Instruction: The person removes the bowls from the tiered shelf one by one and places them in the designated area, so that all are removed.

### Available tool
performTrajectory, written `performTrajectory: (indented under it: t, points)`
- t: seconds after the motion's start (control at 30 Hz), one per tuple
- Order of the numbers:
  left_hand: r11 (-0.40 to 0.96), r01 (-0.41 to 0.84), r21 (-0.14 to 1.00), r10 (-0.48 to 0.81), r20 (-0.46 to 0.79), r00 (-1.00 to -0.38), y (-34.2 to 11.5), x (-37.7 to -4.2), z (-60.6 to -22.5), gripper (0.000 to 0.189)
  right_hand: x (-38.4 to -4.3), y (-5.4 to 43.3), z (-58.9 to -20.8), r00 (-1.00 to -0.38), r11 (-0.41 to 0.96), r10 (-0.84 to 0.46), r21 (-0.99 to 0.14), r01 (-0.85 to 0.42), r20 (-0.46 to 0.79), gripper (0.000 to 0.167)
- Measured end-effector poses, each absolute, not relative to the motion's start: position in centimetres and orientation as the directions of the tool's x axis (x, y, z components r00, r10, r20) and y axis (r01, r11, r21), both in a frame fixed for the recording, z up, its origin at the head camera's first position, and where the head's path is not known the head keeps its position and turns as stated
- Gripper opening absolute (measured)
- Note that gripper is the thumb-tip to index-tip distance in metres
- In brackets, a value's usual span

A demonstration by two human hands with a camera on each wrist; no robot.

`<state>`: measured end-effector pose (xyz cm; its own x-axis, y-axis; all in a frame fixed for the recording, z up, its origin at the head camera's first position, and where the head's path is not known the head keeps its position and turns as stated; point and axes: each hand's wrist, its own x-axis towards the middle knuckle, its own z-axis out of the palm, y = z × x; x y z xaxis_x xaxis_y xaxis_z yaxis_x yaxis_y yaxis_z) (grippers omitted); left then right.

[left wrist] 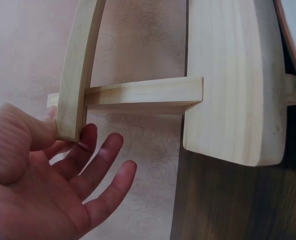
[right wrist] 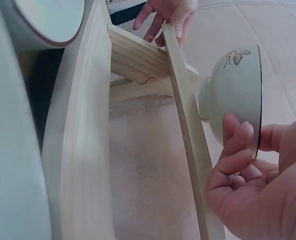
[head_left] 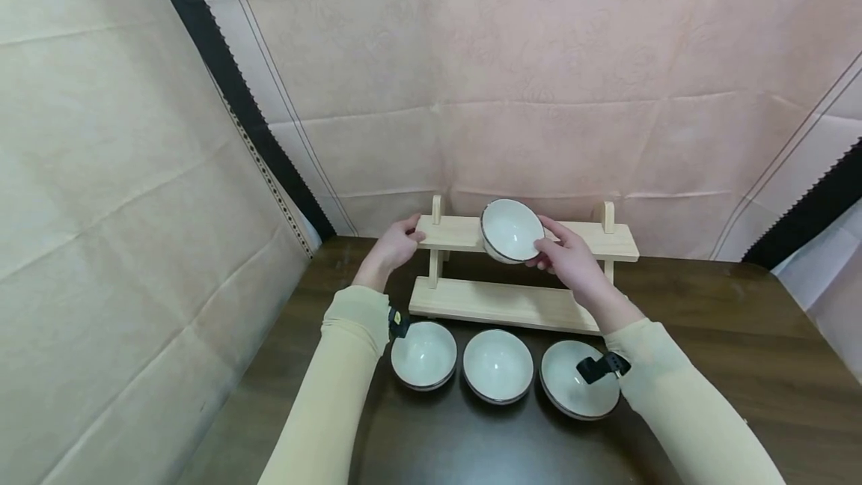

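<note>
A white bowl (head_left: 512,230) with a dark rim is at the upper shelf of a two-tier wooden rack (head_left: 498,304). My right hand (head_left: 572,260) pinches its rim between thumb and fingers. In the right wrist view the bowl (right wrist: 235,95) shows a floral motif, its foot close beside the shelf board; whether they touch I cannot tell. My left hand (head_left: 395,247) grips the left end of that upper board. Seen from the left wrist, the thumb and forefinger of this hand (left wrist: 48,185) pinch the board's end (left wrist: 70,115), the other fingers spread apart.
In front of the rack a left bowl (head_left: 423,355), a middle bowl (head_left: 497,365) and a right bowl (head_left: 572,380) stand in a row on the dark wooden table (head_left: 707,320). My right wrist partly covers the right one. Behind the rack hangs a pale cloth (head_left: 539,96).
</note>
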<state>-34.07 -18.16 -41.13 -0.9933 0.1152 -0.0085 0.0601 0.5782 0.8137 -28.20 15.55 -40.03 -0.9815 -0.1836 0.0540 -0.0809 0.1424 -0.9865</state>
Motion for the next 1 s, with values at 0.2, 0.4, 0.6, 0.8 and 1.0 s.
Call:
performTrajectory:
  t: [0.2,0.4,0.6,0.8,1.0]
  points:
    - [0.576,0.066,0.815,0.113,0.000,-0.994,-18.4,-34.1,-41.2,0.061,-27.4,17.9,-40.7,-0.980,0.143,-0.197,-0.987,-0.073,0.044,0.063]
    - [0.577,0.066,0.814,0.109,0.003,-0.994,-18.4,-34.1,-41.2,0.061,-26.3,20.3,-41.5,-0.978,0.175,-0.204,-0.982,-0.070,0.033,0.061]
    - [0.572,0.074,0.817,0.116,0.008,-0.993,-18.3,-34.2,-41.2,0.061,-24.7,22.9,-42.4,-0.973,0.227,-0.229,-0.970,-0.081,0.028,0.061]
    - [0.579,0.073,0.812,0.116,0.006,-0.993,-18.3,-34.1,-41.2,0.061,-23.0,25.5,-42.9,-0.968,0.272,-0.250,-0.960,-0.071,0.001,0.062]
    - [0.577,0.067,0.814,0.112,0.003,-0.994,-18.2,-34.2,-41.3,0.061,-21.6,28.1,-43.6,-0.963,0.309,-0.270,-0.949,-0.066,-0.020,0.062]
